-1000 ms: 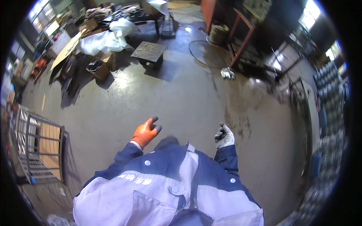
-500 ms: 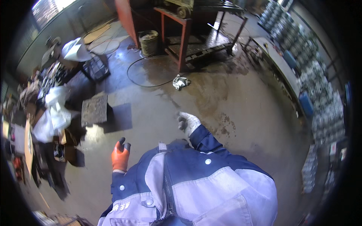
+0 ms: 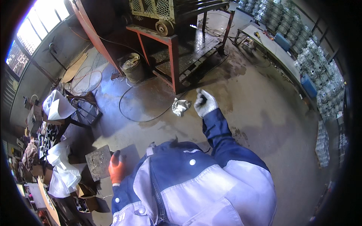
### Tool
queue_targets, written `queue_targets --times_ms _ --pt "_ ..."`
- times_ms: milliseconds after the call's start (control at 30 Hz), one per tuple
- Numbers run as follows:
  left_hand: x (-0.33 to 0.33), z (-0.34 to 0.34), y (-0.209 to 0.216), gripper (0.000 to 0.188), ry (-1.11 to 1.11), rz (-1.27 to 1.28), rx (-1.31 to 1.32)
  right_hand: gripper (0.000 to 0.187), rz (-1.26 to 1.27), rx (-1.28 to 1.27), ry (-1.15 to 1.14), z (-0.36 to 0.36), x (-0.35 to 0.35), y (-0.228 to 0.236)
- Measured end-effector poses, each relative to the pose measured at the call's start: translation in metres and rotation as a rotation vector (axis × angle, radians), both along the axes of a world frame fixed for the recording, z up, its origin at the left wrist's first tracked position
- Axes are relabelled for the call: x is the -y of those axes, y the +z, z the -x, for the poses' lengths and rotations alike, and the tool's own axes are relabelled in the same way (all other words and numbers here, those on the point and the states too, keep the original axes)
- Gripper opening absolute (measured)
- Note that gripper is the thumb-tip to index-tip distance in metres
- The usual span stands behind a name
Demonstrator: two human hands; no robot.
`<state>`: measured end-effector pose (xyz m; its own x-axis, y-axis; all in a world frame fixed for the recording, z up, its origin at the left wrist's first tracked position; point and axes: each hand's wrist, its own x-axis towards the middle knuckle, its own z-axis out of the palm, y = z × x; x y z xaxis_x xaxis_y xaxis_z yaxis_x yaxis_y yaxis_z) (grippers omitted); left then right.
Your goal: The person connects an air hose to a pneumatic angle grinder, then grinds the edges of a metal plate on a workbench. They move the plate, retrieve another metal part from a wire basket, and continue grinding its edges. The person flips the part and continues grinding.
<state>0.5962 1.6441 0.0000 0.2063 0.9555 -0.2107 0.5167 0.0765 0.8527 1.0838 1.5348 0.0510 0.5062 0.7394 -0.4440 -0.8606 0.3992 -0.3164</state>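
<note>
My left hand (image 3: 117, 169), in an orange glove with dark fingertips, hangs low beside my jacket, loosely open with nothing seen in it. In the picture it overlaps the edge of a grey, worn square block (image 3: 98, 163), but I cannot tell that they touch. My right hand (image 3: 206, 104), in a whitish knitted glove, is held forward. Its fingers are loosely bent, with a dark gap between them and nothing visible in the grip. Nearest to it in view is a crumpled, stained rag (image 3: 181, 107) on the floor.
Ahead stands a red-framed metal stand (image 3: 174, 64) with a bucket (image 3: 131, 68) beside it. A hose (image 3: 130, 119) loops across the wet floor. Boxes and white plastic sheeting (image 3: 62, 169) crowd the left. A long table (image 3: 269, 44) and stacked metal parts (image 3: 320, 71) line the right.
My view has tilted up and moved nearer the red stand. My right arm reaches farther forward, close to the rag in view. My left hand now appears beside the grey block.
</note>
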Motion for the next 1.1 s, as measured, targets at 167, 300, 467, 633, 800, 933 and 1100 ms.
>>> queue_targets --times_ms 167,300,467,633,800,933,1100 --pt "-0.077 -0.029 0.013 0.046 0.103 0.030 0.134 0.011 -0.039 0.058 0.309 0.006 -0.165 0.058" --pt "-0.131 -0.037 0.010 0.047 0.173 0.117 0.229 0.014 -0.165 0.123 0.460 0.013 -0.267 0.091" --pt "-0.229 -0.037 0.003 0.045 0.198 0.182 0.321 0.010 -0.262 0.195 0.507 0.005 -0.396 0.123" --pt "-0.358 -0.041 0.006 0.041 0.312 0.002 0.194 0.019 -0.270 0.326 0.487 0.001 -0.540 0.186" --pt "-0.447 -0.031 0.024 0.043 0.301 -0.107 0.119 0.024 -0.356 0.571 0.433 -0.003 -0.659 0.231" --pt "-0.496 -0.019 0.031 0.043 0.361 -0.140 0.087 0.026 -0.378 0.657 0.438 0.005 -0.764 0.275" --pt "-0.535 -0.009 0.015 0.041 0.532 -0.087 0.135 0.023 -0.370 0.995 0.464 0.006 -0.922 0.306"
